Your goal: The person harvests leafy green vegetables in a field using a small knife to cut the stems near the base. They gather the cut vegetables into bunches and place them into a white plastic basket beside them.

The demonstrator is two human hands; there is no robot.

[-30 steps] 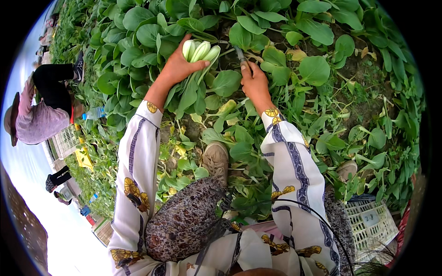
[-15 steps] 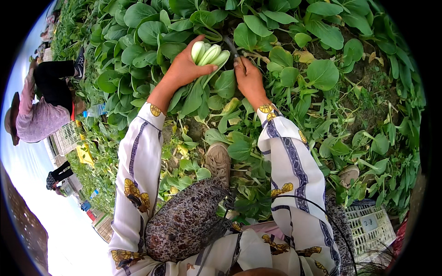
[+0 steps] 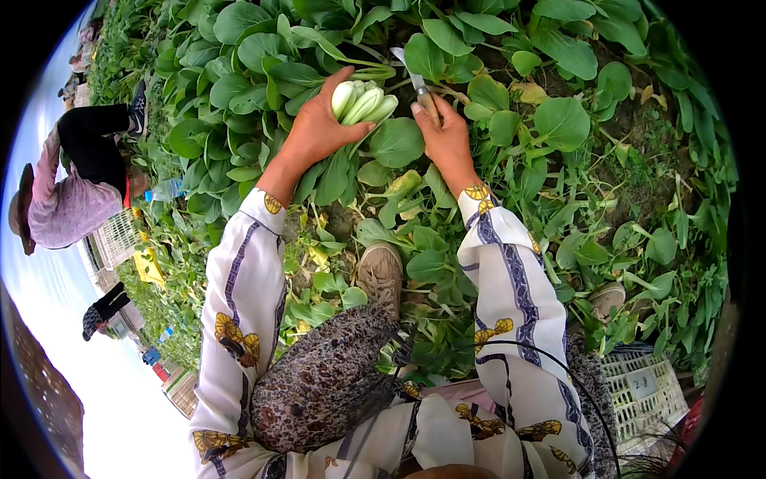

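Note:
My left hand (image 3: pixel 317 124) is wrapped round a cluster of bok choy (image 3: pixel 365 102), pale stem ends facing up and green leaves hanging below the palm. To its right, my right hand (image 3: pixel 444 137) grips a small knife (image 3: pixel 418 83) by its wooden handle. The blade points up and left, apart from the bok choy in my left hand. Standing bok choy plants (image 3: pixel 263 56) crowd just beyond both hands, and a broad leaf (image 3: pixel 396 142) lies between my wrists.
Cut leaves and weeds cover the soil around my shoe (image 3: pixel 380 275). A white plastic crate (image 3: pixel 638 391) stands at lower right. At far left a person in a pink top (image 3: pixel 76 203) crouches near a water bottle (image 3: pixel 166 190) and a yellow crate (image 3: pixel 148 267).
My right hand has drawn slightly right and down, so more of the knife's blade and handle shows. The left hand keeps its hold on the bok choy, barely moved.

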